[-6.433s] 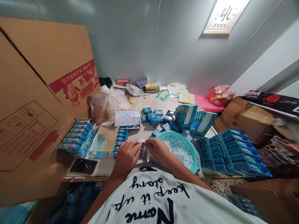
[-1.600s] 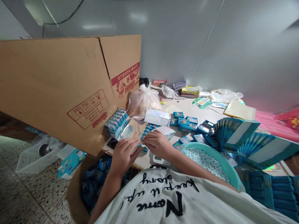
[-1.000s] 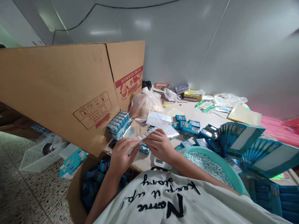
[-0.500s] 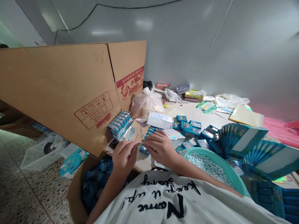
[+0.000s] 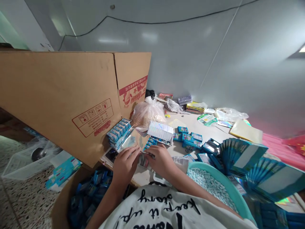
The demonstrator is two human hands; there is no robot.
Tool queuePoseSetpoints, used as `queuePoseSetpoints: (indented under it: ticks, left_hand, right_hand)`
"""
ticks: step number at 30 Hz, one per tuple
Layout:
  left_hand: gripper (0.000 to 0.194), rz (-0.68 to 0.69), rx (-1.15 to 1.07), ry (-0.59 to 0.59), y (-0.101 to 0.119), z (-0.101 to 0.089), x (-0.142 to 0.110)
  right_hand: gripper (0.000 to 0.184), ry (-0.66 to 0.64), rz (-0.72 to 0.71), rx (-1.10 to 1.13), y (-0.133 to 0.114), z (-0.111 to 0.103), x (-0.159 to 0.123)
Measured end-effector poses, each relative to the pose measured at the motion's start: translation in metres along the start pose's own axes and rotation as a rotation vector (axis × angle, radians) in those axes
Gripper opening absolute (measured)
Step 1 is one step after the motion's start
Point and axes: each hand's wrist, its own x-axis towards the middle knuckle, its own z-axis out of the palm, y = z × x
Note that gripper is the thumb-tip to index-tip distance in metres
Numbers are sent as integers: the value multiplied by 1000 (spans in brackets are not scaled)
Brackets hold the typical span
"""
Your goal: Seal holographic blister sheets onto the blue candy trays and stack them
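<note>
My left hand (image 5: pixel 125 163) and my right hand (image 5: pixel 160 159) meet low over the near table edge, thumbs and fingers pinched together. Something small, perhaps clear plastic, lies between them; the fingers mostly hide it, and I cannot make out its kind. Just beyond the fingertips is a row of small blue packs (image 5: pixel 150 143). A white carton (image 5: pixel 160 129) stands behind my right hand, its near side open on blue packs. Below my right forearm sits a turquoise basin (image 5: pixel 240 197) of pale blue tablet-like pieces (image 5: pixel 209 184).
A tall cardboard box (image 5: pixel 57 86) rises at the left, with many blue packs (image 5: pixel 92 190) in a carton below. Wrapped blue packs (image 5: pixel 119 132) and a tied plastic bag (image 5: pixel 149 113) stand behind. Loose blue boxes (image 5: pixel 190 137) and fanned blue cards (image 5: pixel 245 156) lie right.
The view has tilted upward, so the table sits lower in it. My hands stay together at the near edge. The white carton now shows its open side with blue packs.
</note>
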Motion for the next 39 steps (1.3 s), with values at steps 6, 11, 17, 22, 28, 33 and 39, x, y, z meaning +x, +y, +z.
queuePoseSetpoints:
  ticks: [6,11,17,22,28,33,39]
  left_hand:
    - [34,111,41,32,-9,9,1]
    - [37,162,18,29,-19,19,1]
    - [39,155,17,84,-25,39,-2]
    - [39,209,59,51,-32,50,9]
    - [38,382,-29,19,-48,70,39]
    - [36,482,-183,-3,-47,114,67]
    - [26,628,-537,8,-14,169,95]
  right_hand:
    - [11,5,113,57,3,3,6]
    - [13,0,126,64,9,3,9]
    - [15,14,82,-58,17,4,11]
    - [15,1,45,-195,20,-1,14]
    - [14,72,172,-149,39,-6,18]
    - [13,168,377,-172,61,-20,13]
    - [11,372,694,-162,96,-37,-28]
